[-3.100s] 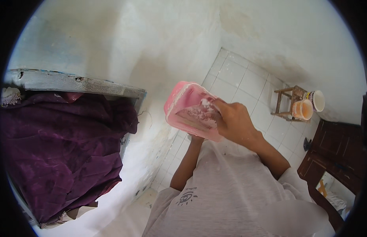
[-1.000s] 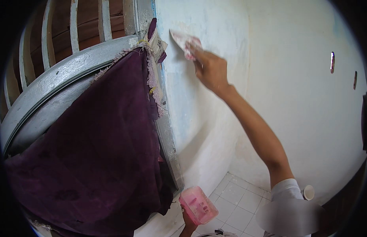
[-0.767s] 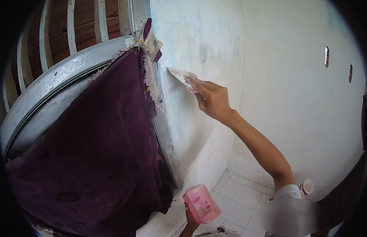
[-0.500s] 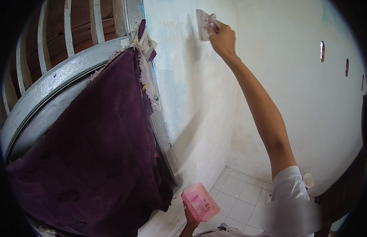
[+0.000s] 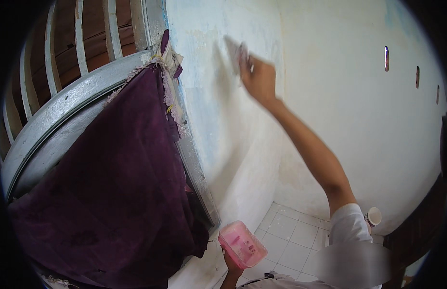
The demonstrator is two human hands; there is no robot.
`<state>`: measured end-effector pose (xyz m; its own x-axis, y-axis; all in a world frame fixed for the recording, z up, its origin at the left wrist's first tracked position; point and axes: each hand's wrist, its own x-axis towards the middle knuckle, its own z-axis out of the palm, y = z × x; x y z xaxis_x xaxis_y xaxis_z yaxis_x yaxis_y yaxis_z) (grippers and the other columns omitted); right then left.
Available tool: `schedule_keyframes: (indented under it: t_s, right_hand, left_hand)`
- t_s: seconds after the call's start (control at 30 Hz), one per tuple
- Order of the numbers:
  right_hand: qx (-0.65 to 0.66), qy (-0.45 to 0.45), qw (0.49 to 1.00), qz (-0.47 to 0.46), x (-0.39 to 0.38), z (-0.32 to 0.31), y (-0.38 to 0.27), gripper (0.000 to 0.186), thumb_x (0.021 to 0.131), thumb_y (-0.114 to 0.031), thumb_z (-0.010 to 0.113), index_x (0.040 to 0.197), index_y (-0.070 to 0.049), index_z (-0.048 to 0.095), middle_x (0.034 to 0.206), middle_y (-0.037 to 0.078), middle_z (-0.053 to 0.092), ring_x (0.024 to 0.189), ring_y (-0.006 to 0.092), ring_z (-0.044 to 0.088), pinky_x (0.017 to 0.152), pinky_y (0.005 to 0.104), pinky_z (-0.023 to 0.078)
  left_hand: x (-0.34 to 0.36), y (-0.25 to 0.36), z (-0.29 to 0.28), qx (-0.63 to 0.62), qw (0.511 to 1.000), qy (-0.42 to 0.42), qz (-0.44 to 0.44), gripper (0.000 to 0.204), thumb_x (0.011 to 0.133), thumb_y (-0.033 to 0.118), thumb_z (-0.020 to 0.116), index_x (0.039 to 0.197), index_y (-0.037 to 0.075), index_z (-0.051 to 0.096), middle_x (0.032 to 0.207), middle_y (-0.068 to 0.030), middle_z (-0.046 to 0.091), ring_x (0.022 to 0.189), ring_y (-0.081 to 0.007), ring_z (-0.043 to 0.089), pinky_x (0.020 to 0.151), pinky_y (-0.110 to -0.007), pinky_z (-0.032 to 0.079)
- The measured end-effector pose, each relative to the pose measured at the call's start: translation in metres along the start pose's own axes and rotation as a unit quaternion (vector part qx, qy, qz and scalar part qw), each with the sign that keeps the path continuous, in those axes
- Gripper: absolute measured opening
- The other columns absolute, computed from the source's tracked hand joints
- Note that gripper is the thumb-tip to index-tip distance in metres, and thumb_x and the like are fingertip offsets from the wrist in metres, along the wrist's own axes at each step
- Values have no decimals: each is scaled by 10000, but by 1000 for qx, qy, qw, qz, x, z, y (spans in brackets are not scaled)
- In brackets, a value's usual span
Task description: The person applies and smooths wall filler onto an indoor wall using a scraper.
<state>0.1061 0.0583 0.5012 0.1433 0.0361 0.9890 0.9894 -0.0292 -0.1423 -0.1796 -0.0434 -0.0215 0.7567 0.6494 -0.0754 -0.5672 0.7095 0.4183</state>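
Holds one scraper (image 5: 237, 52), blurred, against or just off the left wall (image 5: 252, 118), in the right hand (image 5: 259, 79), high and far, closed around the near end. Cannot tell contact from a slight gap between scraper and wall. Grips one pink tub (image 5: 240, 235) in the left hand (image 5: 231, 262), low and near, curled around the left side, with the open top turned upward and several darker pink marks inside. To the left, one large purple cloth (image 5: 112, 183), hanging below one curved grey rail (image 5: 80, 89), with at least five pale bars (image 5: 51, 53) beyond. Two pale walls in all, meeting at one far corner; three narrow slots (image 5: 386, 59) in the right wall (image 5: 334, 96). Near, one tiled floor (image 5: 293, 236); to the right, one white bucket (image 5: 374, 216), just beside one pale grey sleeve (image 5: 349, 224).
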Motion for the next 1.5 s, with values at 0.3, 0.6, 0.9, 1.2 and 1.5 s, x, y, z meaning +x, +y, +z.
schedule_keyframes:
  t_s: [0.3, 0.6, 0.9, 1.2, 1.5]
  right_hand:
    - [-16, -152, 982, 111, 123, 43, -13, 315, 781, -270, 746, 810, 44, 737, 811, 242, 747, 784, 376, 754, 818, 411, 607]
    - [-87, -53, 993, 55, 160, 8, 42, 301, 872, -206, 689, 1026, 49, 731, 926, 228, 770, 855, 412, 765, 747, 521, 628]
    - [-24, -195, 974, 116, 72, 35, -5, 409, 693, -260, 734, 891, 98, 728, 912, 315, 725, 931, 441, 733, 845, 462, 598]
    - [128, -82, 971, 183, 170, 7, -21, 340, 865, -170, 673, 881, 170, 661, 787, 235, 727, 742, 311, 763, 592, 382, 628]
    - [-126, -175, 972, -89, 14, 53, -4, 251, 854, -159, 612, 1062, -20, 635, 831, 217, 719, 797, 403, 706, 725, 562, 549]
  left_hand:
    - [-2, 3, 0, -6, 999, 22, 26, 742, 1006, 697, 393, 1539, 181, 393, 1479, -86, 506, 1359, -347, 505, 1116, -601, 426]
    - [15, 5, 16, 5, 1000, -4, -2, 738, 1010, 699, 375, 1537, 182, 396, 1478, -84, 507, 1359, -345, 506, 1115, -599, 427]
    - [22, 25, 4, -1, 1000, 7, 29, 696, 1024, 666, 387, 1539, 198, 391, 1487, -70, 501, 1359, -332, 509, 1120, -585, 428]
    - [24, 25, -1, -24, 999, 5, 20, 714, 1012, 681, 399, 1534, 194, 402, 1482, -72, 511, 1355, -339, 512, 1115, -588, 429]
    - [10, 21, -1, 11, 1000, 10, 17, 745, 1008, 691, 397, 1539, 169, 388, 1475, -95, 507, 1349, -357, 511, 1106, -600, 434]
